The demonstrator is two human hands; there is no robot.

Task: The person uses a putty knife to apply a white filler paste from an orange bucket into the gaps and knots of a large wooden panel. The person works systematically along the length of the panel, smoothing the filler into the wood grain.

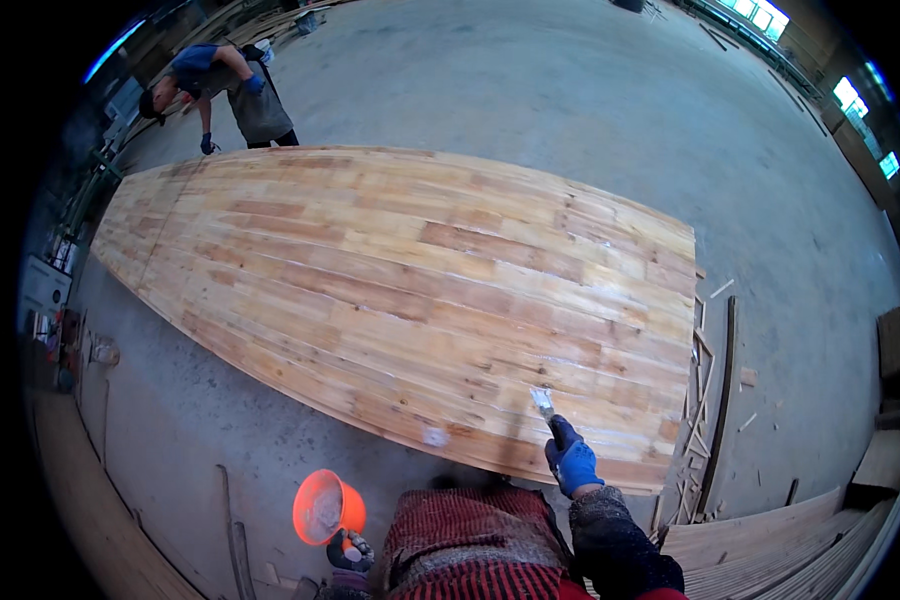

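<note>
My right hand [574,465], in a blue and dark glove, is closed round the handle of a putty knife [543,402]. White paste covers its blade, which is at the near right part of a large wooden panel [370,290] made of many glued strips. Whitish streaks run along some of the panel's seams. Low on the left, my left hand [350,552], in a dark glove, grips an orange bucket [348,505] at its near side. The bucket is tilted and has pale paste inside. Part of my left hand's fingers is hidden.
A co-worker [225,85] in blue gloves bends over the panel's far left end. Thin wood strips [705,375] lie beside the right edge. Stacked boards [770,540] are at the lower right, and a long board [100,500] lies at the lower left.
</note>
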